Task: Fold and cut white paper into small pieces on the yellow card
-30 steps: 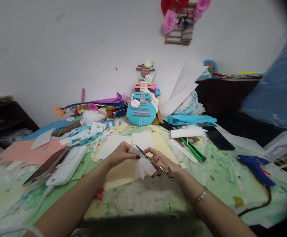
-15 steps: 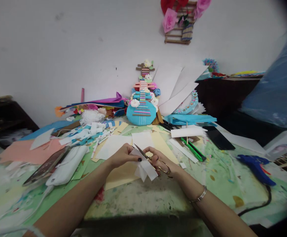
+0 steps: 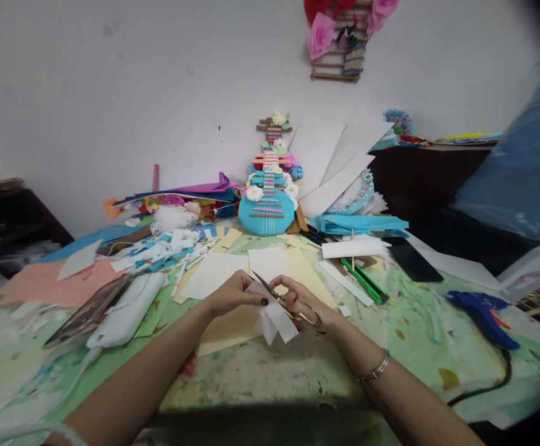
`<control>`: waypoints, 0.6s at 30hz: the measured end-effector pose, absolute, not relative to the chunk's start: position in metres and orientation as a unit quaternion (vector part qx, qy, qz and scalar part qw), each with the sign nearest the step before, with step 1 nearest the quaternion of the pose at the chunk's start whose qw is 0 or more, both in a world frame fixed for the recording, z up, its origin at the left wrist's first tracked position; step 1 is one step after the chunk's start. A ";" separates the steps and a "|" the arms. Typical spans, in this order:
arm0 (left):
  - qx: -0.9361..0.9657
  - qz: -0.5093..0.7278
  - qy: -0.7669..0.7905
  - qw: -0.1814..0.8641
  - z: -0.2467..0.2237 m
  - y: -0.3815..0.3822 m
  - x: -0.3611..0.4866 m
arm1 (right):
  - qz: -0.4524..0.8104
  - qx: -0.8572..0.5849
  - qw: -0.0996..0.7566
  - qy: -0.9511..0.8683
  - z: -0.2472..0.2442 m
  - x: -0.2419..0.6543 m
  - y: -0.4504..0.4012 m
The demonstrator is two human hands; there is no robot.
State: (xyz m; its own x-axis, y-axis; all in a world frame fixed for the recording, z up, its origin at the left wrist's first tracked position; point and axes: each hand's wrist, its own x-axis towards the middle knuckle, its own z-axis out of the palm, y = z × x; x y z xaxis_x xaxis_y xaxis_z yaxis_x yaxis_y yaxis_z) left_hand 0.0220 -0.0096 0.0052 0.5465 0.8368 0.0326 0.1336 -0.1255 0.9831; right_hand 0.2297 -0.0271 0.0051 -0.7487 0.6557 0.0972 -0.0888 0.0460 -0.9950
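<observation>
My left hand (image 3: 237, 292) pinches a piece of white paper (image 3: 277, 325) with folds in it, whose lower end fans out below the fingers. In my right hand (image 3: 298, 298) is a pair of scissors (image 3: 308, 317) with gold-coloured handles. Their dark blades slant up to the left, against the paper near my left fingertips. Whether the blades are cutting into it I cannot tell. Under and behind both hands lie flat white sheets (image 3: 218, 272) and cream-coloured sheets (image 3: 226, 331).
A blue paper guitar (image 3: 267, 214) leans at the wall. To the right are a green cutter (image 3: 363, 282), a white roll (image 3: 353, 248), a black phone (image 3: 413, 259) and a blue glue gun (image 3: 483, 316). A white power strip (image 3: 126, 310) and paper scraps (image 3: 158, 254) lie left.
Almost nothing differs. The lower end of the white paper has swung very slightly down; both hands and the scissors keep nearly the same place.
</observation>
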 end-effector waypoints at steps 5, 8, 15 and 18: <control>0.678 0.309 0.354 0.565 0.006 -0.010 0.021 | 0.673 -0.207 0.279 -0.653 0.007 0.230 -0.029; 0.674 0.313 0.351 0.569 0.006 -0.009 0.021 | 0.680 -0.197 0.289 -0.645 0.004 0.230 -0.028; 0.658 0.291 0.360 0.594 0.007 -0.011 0.022 | 0.685 -0.226 0.284 -0.632 0.002 0.229 -0.025; 0.639 0.312 0.382 0.591 0.008 -0.009 0.021 | 0.620 -0.307 0.321 -0.647 0.005 0.234 -0.018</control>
